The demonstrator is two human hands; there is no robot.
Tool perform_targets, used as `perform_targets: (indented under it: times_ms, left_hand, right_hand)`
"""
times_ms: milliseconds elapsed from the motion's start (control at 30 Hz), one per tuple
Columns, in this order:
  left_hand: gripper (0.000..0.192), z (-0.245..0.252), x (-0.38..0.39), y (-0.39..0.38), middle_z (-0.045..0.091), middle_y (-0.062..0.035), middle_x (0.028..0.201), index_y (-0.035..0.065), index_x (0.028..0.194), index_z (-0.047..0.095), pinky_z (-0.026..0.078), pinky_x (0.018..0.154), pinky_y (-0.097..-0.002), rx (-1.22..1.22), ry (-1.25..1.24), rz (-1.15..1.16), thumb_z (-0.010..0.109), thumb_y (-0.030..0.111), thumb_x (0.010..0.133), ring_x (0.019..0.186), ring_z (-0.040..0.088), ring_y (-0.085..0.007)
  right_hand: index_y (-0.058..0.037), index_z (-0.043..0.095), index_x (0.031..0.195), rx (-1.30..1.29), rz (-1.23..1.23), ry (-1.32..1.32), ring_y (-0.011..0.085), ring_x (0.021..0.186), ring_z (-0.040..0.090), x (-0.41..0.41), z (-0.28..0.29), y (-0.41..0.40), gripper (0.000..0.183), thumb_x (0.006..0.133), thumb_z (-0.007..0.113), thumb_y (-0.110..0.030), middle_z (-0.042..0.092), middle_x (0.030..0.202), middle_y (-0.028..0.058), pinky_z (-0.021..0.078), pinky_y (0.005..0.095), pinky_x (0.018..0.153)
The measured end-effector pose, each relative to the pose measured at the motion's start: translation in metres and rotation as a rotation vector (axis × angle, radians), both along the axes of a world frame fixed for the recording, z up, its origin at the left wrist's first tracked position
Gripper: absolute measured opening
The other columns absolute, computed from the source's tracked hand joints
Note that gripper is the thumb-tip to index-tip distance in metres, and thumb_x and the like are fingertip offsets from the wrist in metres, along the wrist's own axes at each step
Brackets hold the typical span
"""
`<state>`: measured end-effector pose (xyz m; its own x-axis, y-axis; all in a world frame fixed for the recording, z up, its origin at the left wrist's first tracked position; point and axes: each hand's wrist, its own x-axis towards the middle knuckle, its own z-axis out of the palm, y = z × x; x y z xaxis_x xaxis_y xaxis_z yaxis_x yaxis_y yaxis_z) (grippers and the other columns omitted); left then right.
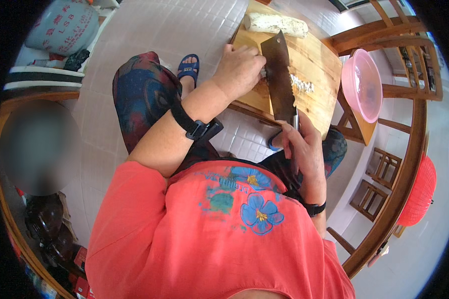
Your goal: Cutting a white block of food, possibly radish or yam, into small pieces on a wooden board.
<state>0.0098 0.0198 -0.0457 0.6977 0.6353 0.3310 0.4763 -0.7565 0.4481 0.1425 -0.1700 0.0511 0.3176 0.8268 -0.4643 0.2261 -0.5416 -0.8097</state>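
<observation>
My right hand grips the handle of a broad, dark cleaver with a metal ferrule. Its blade stretches away from me over a wooden cutting board. Curled close beside the blade's left face, my left hand presses on a pale piece of vegetable, mostly hidden by the fingers. Chopped white bits lie on the board to the right of the blade, and some crumbs cling to its edge. Across the far end of the board rests a thick, whitish length of root vegetable with brown specks.
A pink plastic basin stands right of the board on a wooden stool. Wooden chair frames rise behind it. Far right is a red plastic basket. A grey gas cylinder bearing writing stands at upper left. My knees flank the board.
</observation>
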Motion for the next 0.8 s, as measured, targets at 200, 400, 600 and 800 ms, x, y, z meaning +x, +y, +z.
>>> perform_targets:
  times_ms: [200, 400, 600, 800]
  left_hand:
    - [0.019, 0.005, -0.006, 0.000, 0.063, -0.0052, 0.096, 0.0098, 0.097, 0.068, 0.040, 0.090, -0.0442, -0.042, 0.008, 0.002, 0.074, 0.015, 0.079, 0.104, 0.062, -0.0264]
    - [0.014, 0.004, -0.006, 0.001, 0.065, -0.0045, 0.097, 0.0105, 0.092, 0.070, 0.040, 0.090, -0.0436, -0.049, 0.033, 0.018, 0.074, 0.015, 0.080, 0.104, 0.062, -0.0266]
    - [0.009, 0.000, -0.003, 0.001, 0.066, -0.0058, 0.094, 0.0100, 0.088, 0.072, 0.040, 0.088, -0.0441, -0.053, 0.000, -0.013, 0.073, 0.012, 0.079, 0.102, 0.063, -0.0264]
    - [0.007, -0.004, -0.003, 0.002, 0.067, -0.0057, 0.091, 0.0122, 0.085, 0.074, 0.040, 0.088, -0.0464, -0.007, -0.037, -0.023, 0.067, 0.011, 0.082, 0.099, 0.064, -0.0261]
  right_hand:
    - [-0.0028, 0.058, 0.136, 0.037, -0.076, -0.002, 0.0058, 0.050, 0.048, -0.004, 0.002, -0.010, 0.041, 0.097, 0.062, -0.012, 0.054, 0.066, -0.0020, 0.0393, 0.0232, 0.046]
    - [-0.0032, 0.057, 0.138, 0.015, -0.040, 0.026, 0.0053, 0.050, 0.048, -0.007, 0.011, -0.009, 0.042, 0.097, 0.062, -0.012, 0.054, 0.067, -0.0021, 0.0393, 0.0229, 0.046]
    - [-0.0037, 0.056, 0.139, -0.026, -0.012, -0.010, 0.0054, 0.049, 0.048, -0.007, 0.012, -0.005, 0.043, 0.097, 0.061, -0.012, 0.054, 0.066, -0.0018, 0.0394, 0.0234, 0.045]
    - [-0.0024, 0.059, 0.132, -0.044, 0.011, -0.024, 0.0066, 0.048, 0.048, -0.007, 0.010, 0.009, 0.036, 0.098, 0.060, -0.015, 0.054, 0.065, -0.0010, 0.0393, 0.0240, 0.045]
